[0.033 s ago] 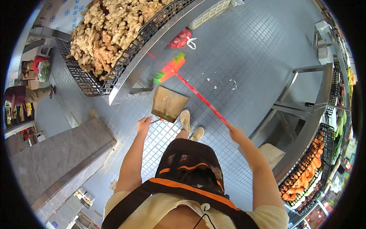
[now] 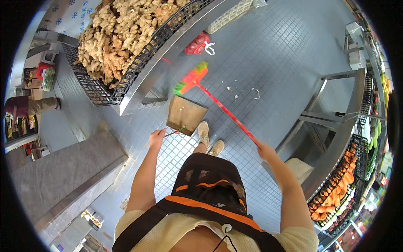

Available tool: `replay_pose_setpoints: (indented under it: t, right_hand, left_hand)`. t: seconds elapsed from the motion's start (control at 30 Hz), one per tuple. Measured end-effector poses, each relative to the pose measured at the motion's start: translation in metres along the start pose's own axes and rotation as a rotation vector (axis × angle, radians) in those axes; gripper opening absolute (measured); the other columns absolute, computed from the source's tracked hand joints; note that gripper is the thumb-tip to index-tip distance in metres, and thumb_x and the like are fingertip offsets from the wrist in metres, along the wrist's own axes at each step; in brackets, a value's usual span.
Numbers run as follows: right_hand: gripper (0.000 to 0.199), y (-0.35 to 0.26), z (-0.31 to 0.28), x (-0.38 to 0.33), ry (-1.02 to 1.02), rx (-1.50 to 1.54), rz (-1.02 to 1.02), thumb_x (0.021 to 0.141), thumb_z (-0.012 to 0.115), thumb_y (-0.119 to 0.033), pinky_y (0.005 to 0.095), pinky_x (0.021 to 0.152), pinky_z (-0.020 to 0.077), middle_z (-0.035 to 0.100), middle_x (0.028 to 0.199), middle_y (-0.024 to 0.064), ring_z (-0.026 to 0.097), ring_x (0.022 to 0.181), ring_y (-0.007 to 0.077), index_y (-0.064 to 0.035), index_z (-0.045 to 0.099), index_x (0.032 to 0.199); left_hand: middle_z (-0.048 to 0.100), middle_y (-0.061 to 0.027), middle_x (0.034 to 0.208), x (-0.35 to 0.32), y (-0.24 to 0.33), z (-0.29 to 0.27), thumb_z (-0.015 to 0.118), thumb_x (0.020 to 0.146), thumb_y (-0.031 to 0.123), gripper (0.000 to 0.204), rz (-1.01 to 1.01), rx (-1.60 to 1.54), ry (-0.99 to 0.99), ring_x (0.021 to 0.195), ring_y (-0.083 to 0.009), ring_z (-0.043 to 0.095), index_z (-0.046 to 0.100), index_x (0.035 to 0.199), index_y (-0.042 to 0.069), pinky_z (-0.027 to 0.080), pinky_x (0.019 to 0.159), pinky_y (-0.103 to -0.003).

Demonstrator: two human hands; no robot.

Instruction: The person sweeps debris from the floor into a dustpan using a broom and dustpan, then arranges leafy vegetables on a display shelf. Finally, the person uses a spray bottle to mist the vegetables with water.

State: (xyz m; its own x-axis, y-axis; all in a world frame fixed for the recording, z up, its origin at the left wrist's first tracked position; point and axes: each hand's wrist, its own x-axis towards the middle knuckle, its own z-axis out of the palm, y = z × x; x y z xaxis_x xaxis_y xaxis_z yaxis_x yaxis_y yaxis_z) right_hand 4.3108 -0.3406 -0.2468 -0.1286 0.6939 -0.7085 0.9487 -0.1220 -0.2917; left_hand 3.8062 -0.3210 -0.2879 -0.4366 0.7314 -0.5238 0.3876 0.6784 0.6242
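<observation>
Grey tiled floor (image 2: 281, 59) fills the middle, with white scraps (image 2: 228, 88) right of centre. Blue characters and snowflakes mark a pale sheet (image 2: 67, 17) at upper left, beside ginger (image 2: 121, 33) on a metal-edged worktop (image 2: 170, 45). Between that edge and the metal stand (image 2: 355, 94) at right, floor runs to the frame's top. Near centre, the left hand (image 2: 157, 137) has its fingers curled round the handle of a dustpan (image 2: 184, 112); the right hand (image 2: 266, 152) grips a broom (image 2: 194, 80), its head above the pan in the frame.

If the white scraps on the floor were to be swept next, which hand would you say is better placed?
Probably the right hand: it grips the red-handled broom, and the white scraps lie to the broom's right. The left hand holds the dustpan, farther left.
</observation>
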Motion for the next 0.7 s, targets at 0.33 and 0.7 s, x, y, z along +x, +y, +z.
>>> replay_pose_setpoints:
  t: [0.33,0.7]
  right_hand:
    - [0.045,0.096,-0.003,-0.210,-0.028,0.213,0.354,0.085,0.049,-0.019,0.0356,0.068,0.0483,0.062,0.080,0.0172,0.062,0.074,0.0282,-0.0326,0.039,0.127]
    - [0.060,0.105,0.051,-0.060,0.424,0.620,0.437,0.078,0.048,-0.011,0.0418,0.075,0.0456,0.059,0.097,0.0229,0.057,0.089,0.0380,-0.0242,0.029,0.133]
  left_hand:
    - [0.049,-0.0018,0.054,-0.030,0.034,0.028,0.060,0.078,0.030,0.035,0.159,0.073,-0.111,0.053,-0.0104,0.042,0.056,0.059,0.001,0.036,0.050,-0.027]
    - [0.055,-0.0083,0.057,-0.008,0.045,0.108,0.058,0.081,0.031,0.035,0.363,0.263,-0.385,0.054,-0.0150,0.049,0.056,0.063,0.000,0.039,0.052,-0.031]
